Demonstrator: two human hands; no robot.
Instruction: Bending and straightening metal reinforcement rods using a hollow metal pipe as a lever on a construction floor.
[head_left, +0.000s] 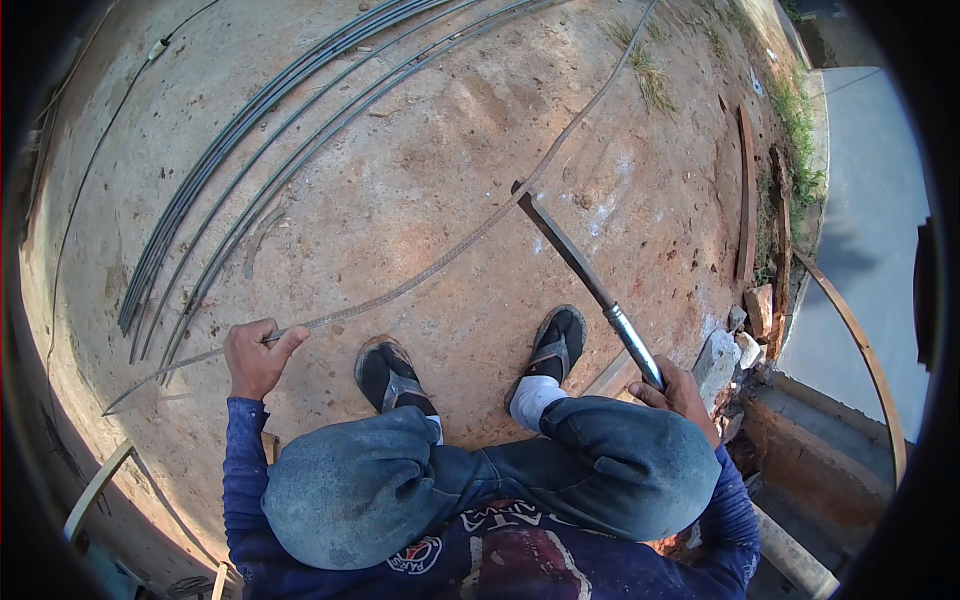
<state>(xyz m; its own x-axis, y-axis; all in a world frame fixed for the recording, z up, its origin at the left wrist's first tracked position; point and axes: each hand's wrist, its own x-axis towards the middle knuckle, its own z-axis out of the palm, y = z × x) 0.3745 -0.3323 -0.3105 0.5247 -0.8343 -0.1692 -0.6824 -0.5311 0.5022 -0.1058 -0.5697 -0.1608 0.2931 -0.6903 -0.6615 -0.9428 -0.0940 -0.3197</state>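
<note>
Blue shirt (500, 560), rod (400, 290) in left fingers (262, 329), bar (588, 276) in right fingers (652, 395)

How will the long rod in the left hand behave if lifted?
The rod is probably stiff but springy, being thin, long and apparently metal. Its far stretch may sag or swing, since the left hand grips near one end.

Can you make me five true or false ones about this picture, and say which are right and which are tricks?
1. The left hand holds a long thin rod. True.
2. The right hand is empty. False: it grips a metal bar.
3. Several grey rods lie at the upper left of the picture. True.
4. The person's trousers are bright red. False: they are blue.
5. The bar's shiny part is nearer the right hand than its dark part. True.
</note>
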